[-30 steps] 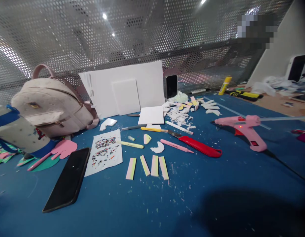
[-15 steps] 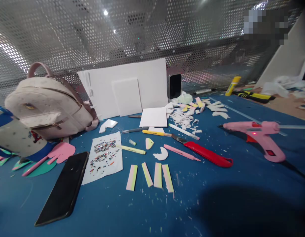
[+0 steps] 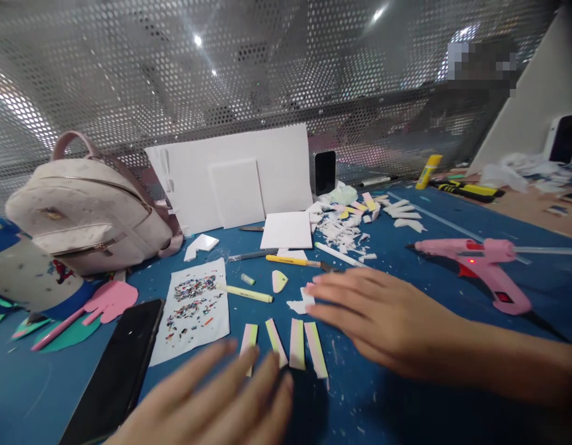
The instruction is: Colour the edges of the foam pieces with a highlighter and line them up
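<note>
My left hand is low in the view, a little blurred, its fingers spread toward several pink-and-yellow strips. My right hand reaches in from the right with fingers stretched out, over the spot of the red-handled cutter and the pink marker, which it mostly hides. Its fingertips are beside a curved white foam piece; whether they touch it I cannot tell. Neither hand visibly holds anything. Near the fingers lie a small yellow-and-pink cut piece, a yellow marker and a yellow-handled craft knife.
A black phone and a paper sheet with sequins lie at left, by a backpack. White boards lean at the back beside foam scraps. On the right rests a pink glue gun, its red light on.
Both hands have come into view, the left from below and the right from the right side. My right hand now covers the red cutter and pink marker. The view has shifted slightly.
</note>
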`<action>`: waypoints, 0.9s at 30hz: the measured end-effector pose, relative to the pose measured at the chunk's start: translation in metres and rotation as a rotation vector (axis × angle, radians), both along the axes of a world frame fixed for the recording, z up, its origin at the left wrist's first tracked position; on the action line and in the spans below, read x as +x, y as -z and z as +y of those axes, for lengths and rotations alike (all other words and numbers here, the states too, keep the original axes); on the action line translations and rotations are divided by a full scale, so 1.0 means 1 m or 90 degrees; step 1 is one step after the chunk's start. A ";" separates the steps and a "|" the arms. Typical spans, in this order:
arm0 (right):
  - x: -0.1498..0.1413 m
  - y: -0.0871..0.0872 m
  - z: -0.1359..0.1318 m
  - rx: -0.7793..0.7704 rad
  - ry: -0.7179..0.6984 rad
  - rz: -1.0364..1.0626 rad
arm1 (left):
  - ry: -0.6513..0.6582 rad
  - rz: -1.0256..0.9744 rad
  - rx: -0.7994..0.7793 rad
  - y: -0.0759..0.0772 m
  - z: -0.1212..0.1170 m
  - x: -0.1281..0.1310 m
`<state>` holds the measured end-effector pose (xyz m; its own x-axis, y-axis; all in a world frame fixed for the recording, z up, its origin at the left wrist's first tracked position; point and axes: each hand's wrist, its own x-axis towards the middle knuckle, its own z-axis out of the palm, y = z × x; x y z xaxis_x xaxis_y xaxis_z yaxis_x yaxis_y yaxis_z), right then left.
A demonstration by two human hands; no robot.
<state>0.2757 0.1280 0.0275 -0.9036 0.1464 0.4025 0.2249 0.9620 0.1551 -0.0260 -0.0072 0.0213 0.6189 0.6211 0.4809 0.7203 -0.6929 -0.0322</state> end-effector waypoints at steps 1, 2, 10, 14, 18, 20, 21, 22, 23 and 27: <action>-0.006 -0.002 0.015 -0.019 0.017 0.001 | 0.005 0.015 0.000 -0.006 0.011 0.002; -0.012 -0.003 0.028 -0.064 0.068 -0.021 | 0.006 0.040 0.012 -0.011 0.023 0.005; -0.051 0.010 0.079 -0.083 0.244 -0.075 | -0.087 0.048 -0.200 -0.003 0.104 0.031; -0.052 -0.001 0.079 -0.086 0.271 -0.068 | -0.109 0.072 -0.250 0.009 0.117 0.040; -0.036 -0.014 0.075 -0.099 0.304 -0.053 | -0.120 0.058 -0.269 0.011 0.119 0.042; -0.027 -0.015 0.072 -0.113 0.310 -0.050 | -0.116 0.048 -0.267 0.012 0.120 0.042; -0.023 -0.015 0.070 -0.121 0.310 -0.048 | -0.111 0.043 -0.266 0.012 0.121 0.042; -0.020 -0.015 0.068 -0.130 0.309 -0.046 | -0.104 0.038 -0.264 0.013 0.122 0.042; -0.017 -0.014 0.065 -0.139 0.307 -0.044 | -0.096 0.033 -0.264 0.013 0.123 0.042; -0.011 -0.011 0.051 -0.173 0.295 -0.054 | -0.072 0.002 -0.247 0.003 0.124 0.041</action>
